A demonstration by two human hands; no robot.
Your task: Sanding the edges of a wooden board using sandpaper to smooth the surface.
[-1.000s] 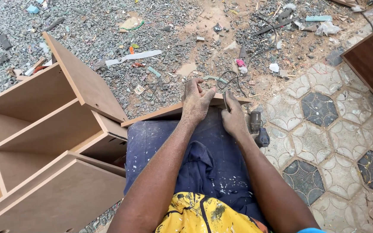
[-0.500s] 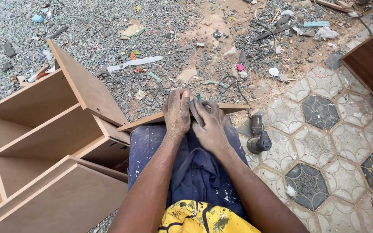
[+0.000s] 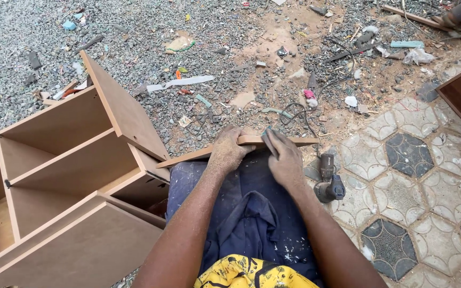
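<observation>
Sawdust coats both forearms in the head view. The left hand is curled over the near edge of a thin wooden board, gripping it where it lies across the person's lap on dark blue cloth. The right hand is closed around a small dark sanding piece, pressed against the board's edge just beside the left hand. The board runs from the open wooden cabinet at left toward the patterned floor tiles at right. A small power tool lies on the tiles near the right wrist. Gravel strewn with scraps fills the ground beyond.
</observation>
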